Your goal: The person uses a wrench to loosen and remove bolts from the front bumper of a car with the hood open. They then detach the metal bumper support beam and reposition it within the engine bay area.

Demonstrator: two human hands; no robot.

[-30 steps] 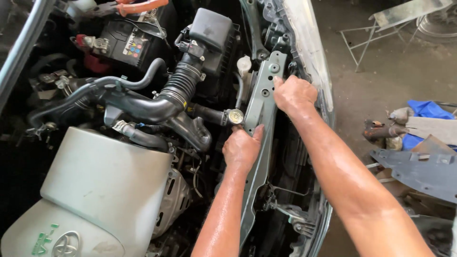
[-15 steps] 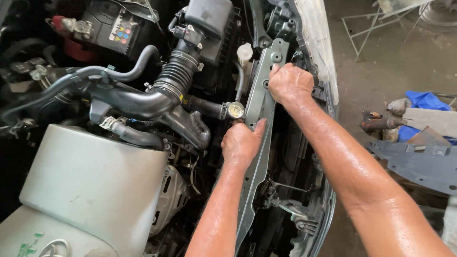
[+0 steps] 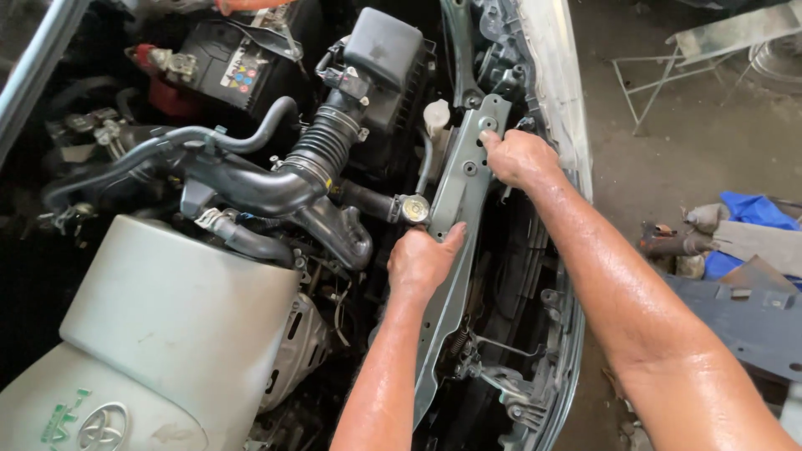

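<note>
Hands are working together on one long grey metal support bracket (image 3: 458, 209), which is running lengthwise along the front edge of the open engine bay, between the radiator cap (image 3: 414, 209) and the car's front panel. The left hand (image 3: 422, 263) is wrapping its fingers around the bracket's middle, thumb pressing up against the flat face, while the right hand (image 3: 520, 159) is closing in a fist on the upper end near two bolt holes. Being stamped steel, the bracket is looking stiff and fairly light, with thin edges that may be biting into bare palms; gripping the flat faces near each end is seeming the safest hold. Behind it one black air intake hose (image 3: 334, 142), one battery (image 3: 230, 63) and one silver engine cover (image 3: 167, 326) are sitting.
</note>
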